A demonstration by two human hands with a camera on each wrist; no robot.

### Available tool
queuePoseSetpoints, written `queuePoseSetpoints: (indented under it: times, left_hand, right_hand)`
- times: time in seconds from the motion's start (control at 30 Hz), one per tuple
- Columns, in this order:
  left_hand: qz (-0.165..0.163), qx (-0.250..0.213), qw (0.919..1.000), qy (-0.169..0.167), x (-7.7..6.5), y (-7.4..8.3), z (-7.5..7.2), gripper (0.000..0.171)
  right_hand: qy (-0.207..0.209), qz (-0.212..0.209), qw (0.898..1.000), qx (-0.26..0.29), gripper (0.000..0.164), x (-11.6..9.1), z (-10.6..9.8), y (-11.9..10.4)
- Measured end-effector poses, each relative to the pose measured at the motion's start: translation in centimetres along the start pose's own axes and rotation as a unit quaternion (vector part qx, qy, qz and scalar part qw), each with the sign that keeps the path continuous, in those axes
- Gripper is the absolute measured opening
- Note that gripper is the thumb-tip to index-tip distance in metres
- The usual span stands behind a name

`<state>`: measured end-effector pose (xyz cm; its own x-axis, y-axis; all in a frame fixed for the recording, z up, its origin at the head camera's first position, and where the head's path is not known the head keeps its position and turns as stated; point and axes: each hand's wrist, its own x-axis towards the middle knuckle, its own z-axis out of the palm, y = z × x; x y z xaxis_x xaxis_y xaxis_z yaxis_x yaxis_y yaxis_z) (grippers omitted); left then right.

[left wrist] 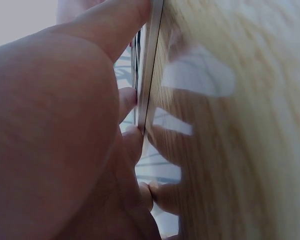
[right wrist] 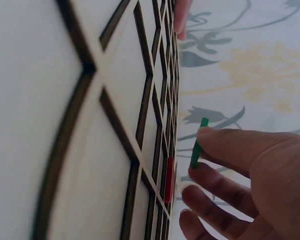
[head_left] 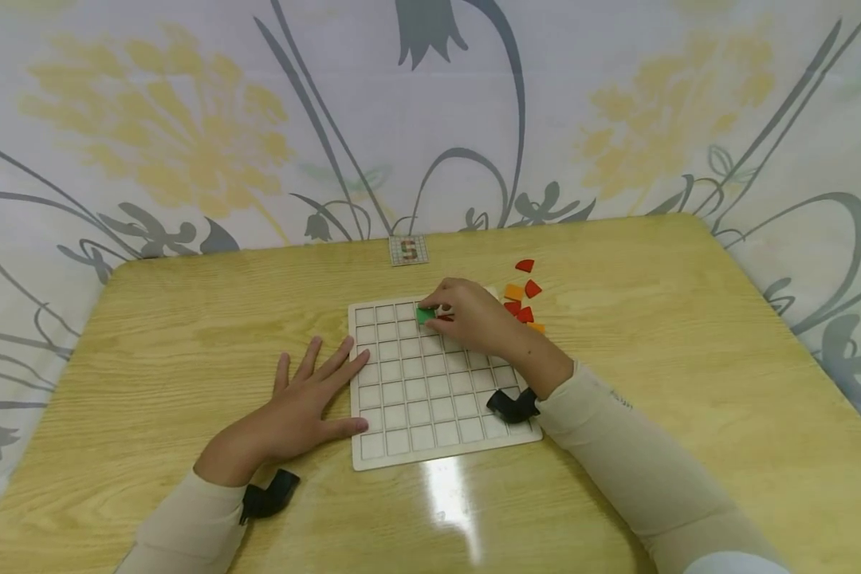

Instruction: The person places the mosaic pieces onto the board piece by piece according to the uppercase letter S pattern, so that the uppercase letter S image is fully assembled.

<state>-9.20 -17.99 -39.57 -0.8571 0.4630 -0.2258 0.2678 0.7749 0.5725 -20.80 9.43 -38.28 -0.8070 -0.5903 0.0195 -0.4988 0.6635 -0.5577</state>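
Observation:
My right hand (head_left: 473, 315) pinches a green square tile (head_left: 426, 315) between thumb and fingers over the upper rows of a white grid board (head_left: 411, 414). In the right wrist view the green tile (right wrist: 199, 145) is held on edge, slightly apart from the board. A red piece (right wrist: 169, 180) sits on the grid; from the head it shows partly under my right hand. Spread fingers of my left hand (head_left: 304, 410) touch the board's left edge, with the thumb on its lower left side. In the left wrist view that hand (left wrist: 55, 130) lies along the board's edge (left wrist: 151, 65).
Right of the board's upper corner lie several loose pieces, among them a red quarter-round piece (head_left: 524, 265) and an orange square tile (head_left: 514, 292). A small pattern card (head_left: 409, 250) lies at the wooden table's (head_left: 208, 319) back edge, before a flowered wall covering (head_left: 430, 119).

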Motion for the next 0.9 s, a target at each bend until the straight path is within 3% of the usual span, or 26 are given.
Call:
queuePoseSetpoints:
  times: [0.53,0.9]
  left_hand:
    - [-0.001,0.002,1.0,-0.001,0.01,-0.05,0.09,0.085]
    - [0.001,0.001,1.0,-0.005,0.04,-0.2,0.06,0.085]
  right_hand:
    - [-0.021,-0.02,1.0,-0.002,0.027,0.15,0.46,0.77]
    - [-0.034,-0.003,0.999,-0.027,0.028,0.08,0.47,0.52]
